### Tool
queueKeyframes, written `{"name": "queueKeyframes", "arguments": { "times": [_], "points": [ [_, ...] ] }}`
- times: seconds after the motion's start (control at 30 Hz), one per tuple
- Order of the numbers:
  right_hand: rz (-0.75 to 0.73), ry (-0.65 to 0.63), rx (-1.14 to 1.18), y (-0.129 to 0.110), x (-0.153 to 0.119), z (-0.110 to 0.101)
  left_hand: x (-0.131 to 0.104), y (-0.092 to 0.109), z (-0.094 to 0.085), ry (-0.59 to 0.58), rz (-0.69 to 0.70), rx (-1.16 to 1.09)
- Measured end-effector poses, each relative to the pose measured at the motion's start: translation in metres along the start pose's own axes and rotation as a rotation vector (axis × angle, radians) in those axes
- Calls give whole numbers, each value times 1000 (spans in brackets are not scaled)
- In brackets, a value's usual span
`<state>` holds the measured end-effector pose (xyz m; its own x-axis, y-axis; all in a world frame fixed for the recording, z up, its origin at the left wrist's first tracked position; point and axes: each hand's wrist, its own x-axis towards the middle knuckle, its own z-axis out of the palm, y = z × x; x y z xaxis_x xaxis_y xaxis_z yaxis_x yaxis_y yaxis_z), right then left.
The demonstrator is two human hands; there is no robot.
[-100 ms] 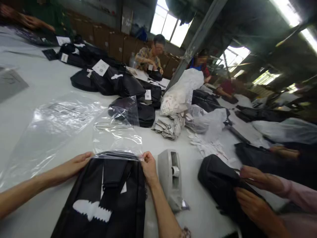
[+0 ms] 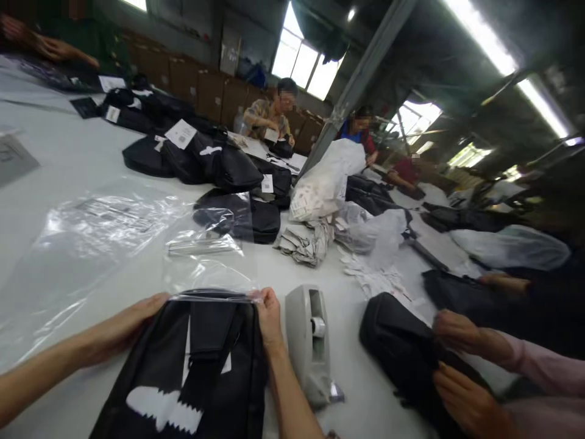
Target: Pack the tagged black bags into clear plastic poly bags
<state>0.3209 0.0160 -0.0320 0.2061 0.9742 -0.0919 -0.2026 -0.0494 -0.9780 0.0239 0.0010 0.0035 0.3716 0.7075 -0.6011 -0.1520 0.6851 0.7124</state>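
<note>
A black bag [image 2: 223, 378] with a strap, a white paper tag and a white jagged-edged piece lies flat before me. Across its top edge runs the mouth of a clear plastic bag [image 2: 208, 265], which spreads flat beyond it. My left hand [image 2: 144, 308] is at the top left corner, fingers together on the plastic's edge, its fingertips partly hidden. At the top right corner my right hand [image 2: 269, 314] pinches the plastic's edge between thumb and fingers. Just right of that hand stands a grey tape dispenser [image 2: 299, 341] with a roll in it.
Several black bags [image 2: 235, 164] with tags are piled ahead. Crumpled paper [image 2: 308, 241] and a white plastic sack [image 2: 326, 177] lie ahead right. On the right, a co-worker's hands [image 2: 466, 366] handle another black bag [image 2: 397, 341]. More clear plastic [image 2: 98, 225] covers the table at left.
The whole view has shifted slightly, so the scene sits lower and further left. Both hands keep their places at the bag's top corners.
</note>
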Motion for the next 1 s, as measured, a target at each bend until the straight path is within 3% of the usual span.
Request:
{"name": "queueKeyframes", "arguments": {
  "times": [0.1, 0.2, 0.4, 0.6, 0.77, 0.9, 1.0],
  "points": [
    [19, 54, -18, 2, 2, 6, 2, 2, 10, -147, -199, -267],
    [66, 71, -43, 0, 1, 14, -2, 6, 9, -122, -270, -351],
    [172, -46, -49, -20, 4, 20, -16, 11, 15, -131, -52, -150],
    [260, 51, -36, -28, -32, 6, -16, 8, 13, -36, -35, -48],
    [346, 73, -30, -31, -27, 16, -3, 2, -1, 147, 257, 364],
    [242, 103, -152, -43, -8, 33, 8, 1, -6, 195, 185, 203],
    [76, 173, -294, -46, -8, 45, 18, 1, -1, 300, 259, 349]
  ]
}}
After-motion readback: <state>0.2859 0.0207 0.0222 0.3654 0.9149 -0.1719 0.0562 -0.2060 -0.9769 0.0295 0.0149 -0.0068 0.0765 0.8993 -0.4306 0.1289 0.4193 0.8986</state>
